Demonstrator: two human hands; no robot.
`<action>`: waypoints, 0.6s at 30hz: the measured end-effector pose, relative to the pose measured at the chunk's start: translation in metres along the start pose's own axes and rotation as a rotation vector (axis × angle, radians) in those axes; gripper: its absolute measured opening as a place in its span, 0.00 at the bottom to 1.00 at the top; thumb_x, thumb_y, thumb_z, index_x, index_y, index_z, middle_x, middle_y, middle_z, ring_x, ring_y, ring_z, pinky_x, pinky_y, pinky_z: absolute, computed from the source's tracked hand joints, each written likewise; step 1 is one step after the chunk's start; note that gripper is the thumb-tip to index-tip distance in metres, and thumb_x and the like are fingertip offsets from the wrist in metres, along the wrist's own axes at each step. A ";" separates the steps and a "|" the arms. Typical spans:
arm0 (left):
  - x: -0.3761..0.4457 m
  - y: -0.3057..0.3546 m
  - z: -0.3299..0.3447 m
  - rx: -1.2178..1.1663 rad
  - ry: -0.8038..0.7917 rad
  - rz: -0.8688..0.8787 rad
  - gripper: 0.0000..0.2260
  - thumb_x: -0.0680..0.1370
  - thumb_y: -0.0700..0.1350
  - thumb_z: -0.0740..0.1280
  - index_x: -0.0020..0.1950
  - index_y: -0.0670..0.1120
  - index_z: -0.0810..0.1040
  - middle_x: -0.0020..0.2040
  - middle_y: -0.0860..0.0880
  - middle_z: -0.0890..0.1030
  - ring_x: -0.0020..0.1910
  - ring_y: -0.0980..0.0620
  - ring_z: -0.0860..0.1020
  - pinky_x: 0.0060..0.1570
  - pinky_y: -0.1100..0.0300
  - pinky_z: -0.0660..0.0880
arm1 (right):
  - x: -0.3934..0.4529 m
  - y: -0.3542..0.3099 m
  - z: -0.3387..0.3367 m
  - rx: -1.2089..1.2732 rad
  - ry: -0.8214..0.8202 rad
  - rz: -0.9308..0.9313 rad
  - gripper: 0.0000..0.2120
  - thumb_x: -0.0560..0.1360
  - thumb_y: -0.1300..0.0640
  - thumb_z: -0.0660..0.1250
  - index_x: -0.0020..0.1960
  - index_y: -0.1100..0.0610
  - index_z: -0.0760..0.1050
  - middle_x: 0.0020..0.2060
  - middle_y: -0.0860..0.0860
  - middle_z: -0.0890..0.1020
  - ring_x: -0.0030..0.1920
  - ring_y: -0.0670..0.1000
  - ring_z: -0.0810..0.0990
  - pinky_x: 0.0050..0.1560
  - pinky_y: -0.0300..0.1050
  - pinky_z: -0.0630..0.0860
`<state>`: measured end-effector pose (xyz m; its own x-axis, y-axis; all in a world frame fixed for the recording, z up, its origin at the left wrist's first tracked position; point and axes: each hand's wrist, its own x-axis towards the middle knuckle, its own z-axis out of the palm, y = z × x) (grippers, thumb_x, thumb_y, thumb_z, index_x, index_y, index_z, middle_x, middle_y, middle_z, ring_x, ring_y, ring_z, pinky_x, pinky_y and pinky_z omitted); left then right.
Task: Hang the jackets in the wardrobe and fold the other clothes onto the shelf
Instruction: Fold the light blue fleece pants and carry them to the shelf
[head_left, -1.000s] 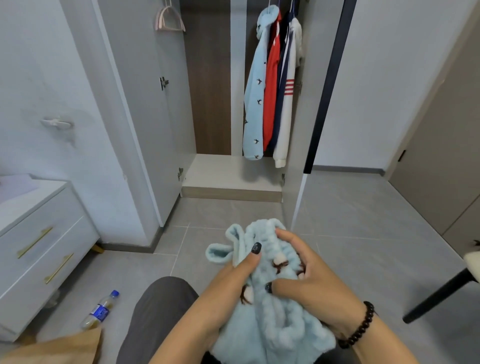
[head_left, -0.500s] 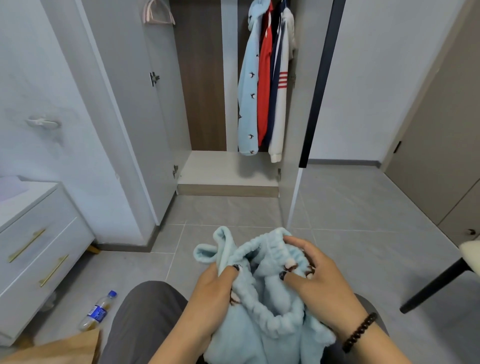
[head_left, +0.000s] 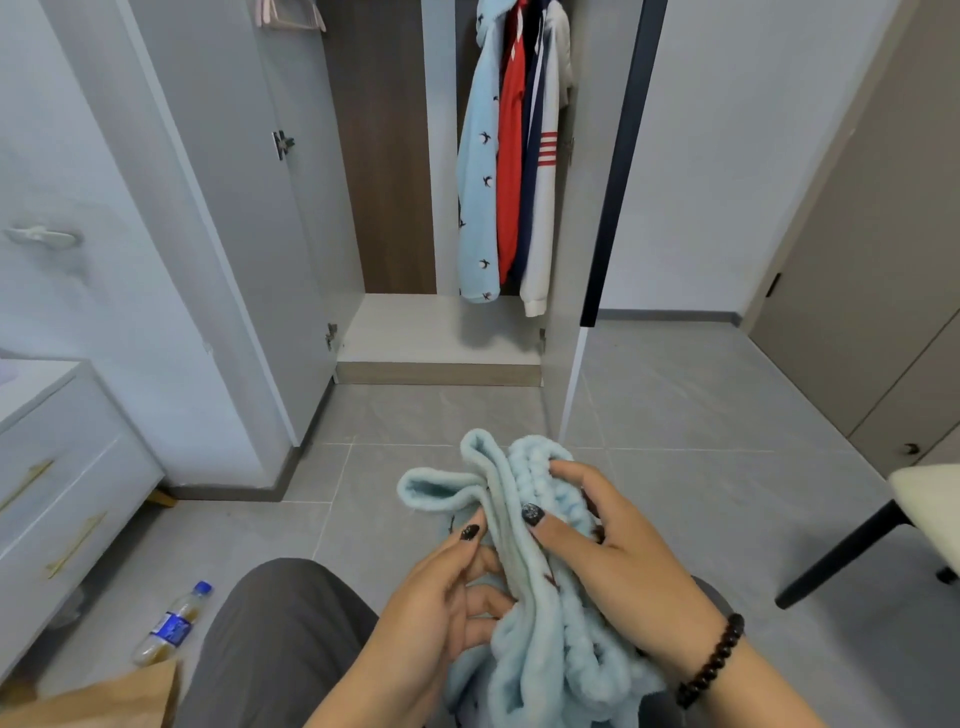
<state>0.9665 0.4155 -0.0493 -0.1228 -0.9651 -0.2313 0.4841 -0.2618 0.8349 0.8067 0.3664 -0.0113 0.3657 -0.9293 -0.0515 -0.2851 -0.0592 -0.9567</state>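
Observation:
A fluffy light-blue garment (head_left: 524, 613) with a ribbed elastic band is bunched over my lap. My right hand (head_left: 618, 545) grips the band from the right, thumb on the front. My left hand (head_left: 441, 597) holds the cloth from the left, thumb up along a fold and fingers curled under it. Straight ahead the wardrobe (head_left: 441, 338) stands open, with several jackets (head_left: 511, 156) hanging at its right side: a light-blue one with birds, a red one, a navy one and a white one. A pink hanger (head_left: 288, 15) hangs at the top left.
A white drawer unit (head_left: 57, 478) with gold handles stands at the left. A plastic bottle (head_left: 171, 626) lies on the grey tiles beside a brown paper bag (head_left: 104, 701). A chair (head_left: 914, 525) with black legs is at the right. The open wardrobe doors flank the opening.
Both hands have shifted their hold on the blue garment, and the band is now gathered under my right hand. My head has tilted down, so the wardrobe sits higher in view.

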 end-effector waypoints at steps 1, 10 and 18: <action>0.000 -0.004 0.001 -0.032 -0.059 0.001 0.17 0.74 0.48 0.63 0.60 0.57 0.82 0.58 0.37 0.81 0.41 0.44 0.79 0.38 0.54 0.80 | -0.002 -0.001 -0.003 0.007 0.006 0.000 0.14 0.72 0.44 0.70 0.54 0.33 0.71 0.49 0.34 0.81 0.49 0.37 0.81 0.50 0.37 0.78; 0.028 -0.039 0.036 0.285 -0.139 0.036 0.36 0.72 0.36 0.74 0.75 0.56 0.64 0.43 0.47 0.82 0.43 0.51 0.81 0.41 0.60 0.78 | -0.019 0.023 -0.041 0.138 0.226 0.177 0.25 0.62 0.46 0.76 0.55 0.42 0.69 0.41 0.40 0.84 0.40 0.39 0.83 0.37 0.34 0.78; 0.061 -0.082 0.053 0.822 -0.055 0.154 0.32 0.70 0.50 0.77 0.69 0.65 0.67 0.46 0.58 0.73 0.42 0.64 0.71 0.50 0.69 0.70 | -0.027 0.081 -0.072 0.256 0.328 0.410 0.26 0.63 0.51 0.75 0.58 0.48 0.70 0.42 0.47 0.85 0.39 0.45 0.85 0.38 0.43 0.79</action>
<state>0.8739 0.3772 -0.1055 -0.1595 -0.9841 -0.0780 -0.2839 -0.0300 0.9584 0.7098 0.3606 -0.0665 -0.0343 -0.9244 -0.3799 -0.1069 0.3813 -0.9182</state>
